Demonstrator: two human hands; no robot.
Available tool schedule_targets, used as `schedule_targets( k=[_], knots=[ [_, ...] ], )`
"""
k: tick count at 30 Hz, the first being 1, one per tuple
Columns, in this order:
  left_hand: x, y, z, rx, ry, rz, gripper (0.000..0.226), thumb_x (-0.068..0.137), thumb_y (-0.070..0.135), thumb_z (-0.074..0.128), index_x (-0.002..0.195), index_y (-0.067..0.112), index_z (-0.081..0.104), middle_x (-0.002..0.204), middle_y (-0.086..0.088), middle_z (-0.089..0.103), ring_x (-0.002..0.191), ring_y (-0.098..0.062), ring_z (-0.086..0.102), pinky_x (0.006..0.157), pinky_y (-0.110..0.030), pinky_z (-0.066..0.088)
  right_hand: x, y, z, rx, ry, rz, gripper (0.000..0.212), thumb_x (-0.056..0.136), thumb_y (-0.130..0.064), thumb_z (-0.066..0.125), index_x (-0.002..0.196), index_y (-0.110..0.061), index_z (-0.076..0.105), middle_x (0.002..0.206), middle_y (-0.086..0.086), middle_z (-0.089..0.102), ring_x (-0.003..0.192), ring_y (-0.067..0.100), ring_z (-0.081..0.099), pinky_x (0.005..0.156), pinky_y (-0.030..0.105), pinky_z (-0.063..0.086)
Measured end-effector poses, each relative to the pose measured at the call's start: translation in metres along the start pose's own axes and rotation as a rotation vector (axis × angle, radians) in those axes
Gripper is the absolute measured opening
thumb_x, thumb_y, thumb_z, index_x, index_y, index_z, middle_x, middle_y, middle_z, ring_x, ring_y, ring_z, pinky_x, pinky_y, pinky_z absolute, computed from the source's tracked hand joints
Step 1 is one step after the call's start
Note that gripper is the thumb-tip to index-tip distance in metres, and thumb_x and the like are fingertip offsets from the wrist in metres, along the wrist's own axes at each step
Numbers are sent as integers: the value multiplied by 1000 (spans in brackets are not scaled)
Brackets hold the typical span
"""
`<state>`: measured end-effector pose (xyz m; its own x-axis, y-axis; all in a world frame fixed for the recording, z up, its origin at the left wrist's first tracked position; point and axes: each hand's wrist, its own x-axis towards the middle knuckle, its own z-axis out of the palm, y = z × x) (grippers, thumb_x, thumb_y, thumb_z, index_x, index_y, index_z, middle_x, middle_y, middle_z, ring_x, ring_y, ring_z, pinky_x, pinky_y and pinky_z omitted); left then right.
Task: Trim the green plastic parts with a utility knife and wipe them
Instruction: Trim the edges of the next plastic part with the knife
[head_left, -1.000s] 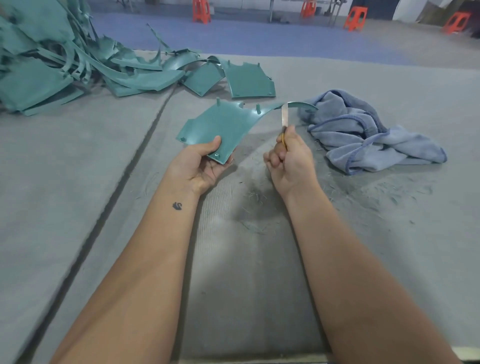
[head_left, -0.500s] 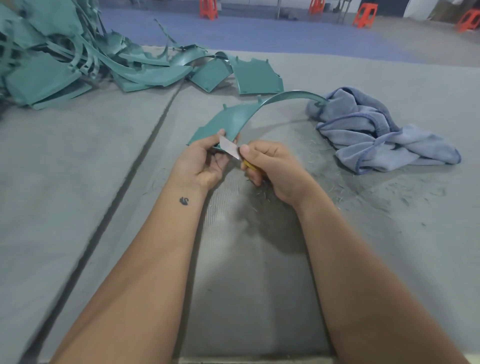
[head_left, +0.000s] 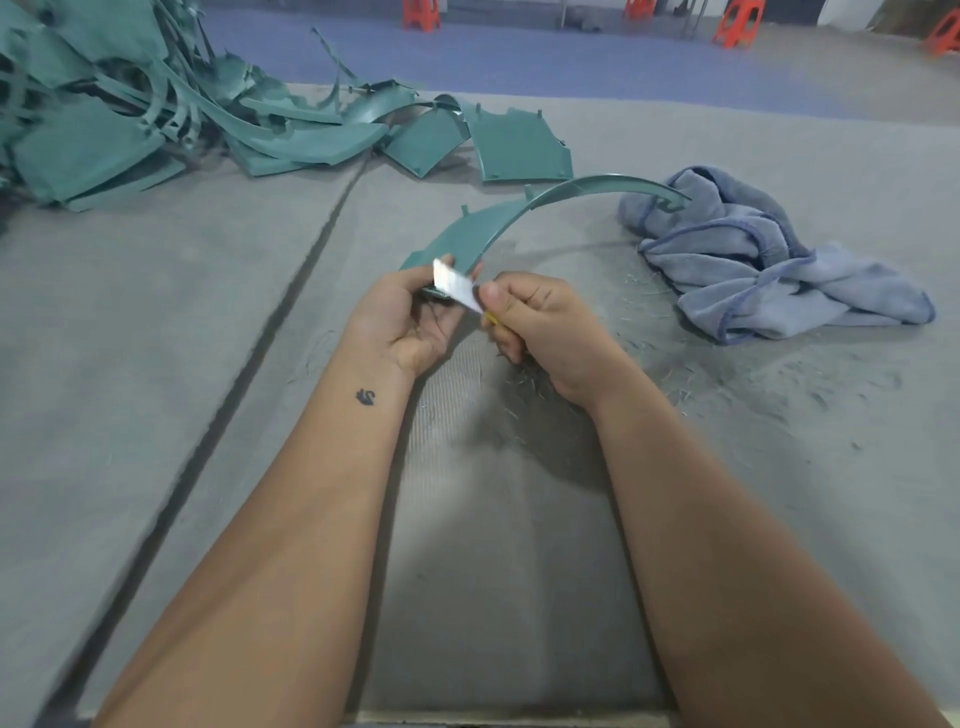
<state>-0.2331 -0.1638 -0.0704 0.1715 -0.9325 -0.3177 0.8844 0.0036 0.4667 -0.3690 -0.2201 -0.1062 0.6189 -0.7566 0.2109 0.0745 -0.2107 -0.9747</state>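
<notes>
Left hand (head_left: 410, 317) grips one green part (head_left: 498, 228); right hand (head_left: 545, 332) grips one utility knife (head_left: 457, 286).

Smooth green plastic part (head_left: 524, 215), shiny metal blade (head_left: 455, 285), soft blue cloth (head_left: 769, 260).

The worktop's (head_left: 156, 364) far-left corner is blocked by piled green parts (head_left: 130, 130); a blue cloth (head_left: 769, 270) lies toward the right edge; bare grey surface is left between.
</notes>
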Motion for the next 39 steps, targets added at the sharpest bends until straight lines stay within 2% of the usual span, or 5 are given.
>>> schedule_targets(
  k=[7,17,28,33,39],
  knots=[
    [1,-1,-3,69,-23,21,35,96,-2,46,132,-2,48,74,-16,71,60,-22,72,50,-23,57,5,-1,-8,288,318,19,33,102,-25,46,70,-16,50,49,-6,38,43,8,32,47,23,26],
    [3,11,-9,124,54,125,10,95,-2,47,95,4,55,65,-9,70,56,-19,70,46,-20,52,11,-7,-23,901,648,120,34,104,-30,38,76,-13,46,47,-3,33,42,11,27,52,24,25],
    [4,30,-19,157,147,126,16,93,7,42,92,4,58,67,-6,62,45,-7,57,39,-10,36,5,-15,-21,237,756,58,26,99,-18,51,72,-17,49,71,6,51,59,15,44,53,25,35],
    [4,46,-30,177,140,119,19,60,10,45,79,8,49,61,-7,57,37,-5,46,32,-11,25,-2,-16,-38,-556,564,-34,15,84,-32,61,70,-30,59,117,-16,48,117,13,44,98,30,28],
    [6,42,-30,-141,-116,227,52,98,52,33,125,8,38,101,-24,68,89,-32,71,76,-33,58,-3,-16,-30,-420,395,-60,23,90,-22,59,68,-14,57,55,-4,51,52,8,47,53,23,39]
  ],
)
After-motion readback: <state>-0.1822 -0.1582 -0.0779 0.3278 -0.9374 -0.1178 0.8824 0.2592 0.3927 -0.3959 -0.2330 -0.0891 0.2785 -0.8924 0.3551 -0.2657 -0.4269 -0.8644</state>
